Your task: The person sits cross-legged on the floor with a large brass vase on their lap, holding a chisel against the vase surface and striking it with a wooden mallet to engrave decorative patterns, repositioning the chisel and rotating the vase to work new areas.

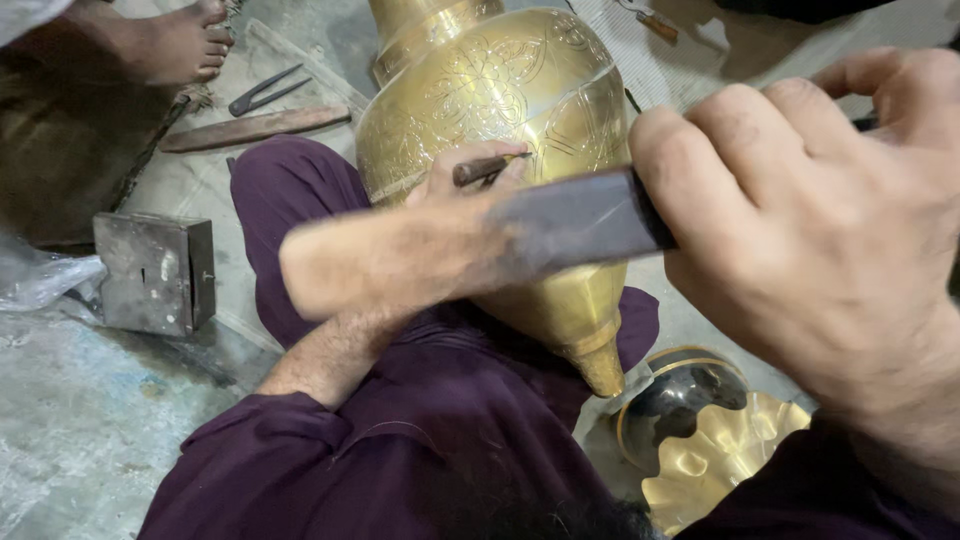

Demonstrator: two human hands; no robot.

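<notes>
Brass vase (500, 90), engraved with floral and line patterns, lies tilted across the person's lap, its pointed end (600, 365) down toward the purple cloth (400, 450) of the legs. Left hand (470, 175) rests against the vase's belly, fingers pinched together on a thin dark chisel (485, 168) whose tip touches the engraved surface. Right hand (820, 220) sits close to the camera, fist clamped around a dark hammer handle (570, 220); the wooden head (390, 262) blurs out to the left, in front of the left forearm, so its exact contact with the chisel cannot be told.

Below the right hand, on the floor, a scalloped brass dish (720, 450) with a dark rounded piece (680, 395) lying in it. Far beyond the left hand, a small grey metal box (155, 270) stands on the concrete floor (70, 430). Farther up, a flat wooden stick (255, 128) and a pair of metal tongs (262, 90) lie side by side, near another person's bare foot (175, 40).
</notes>
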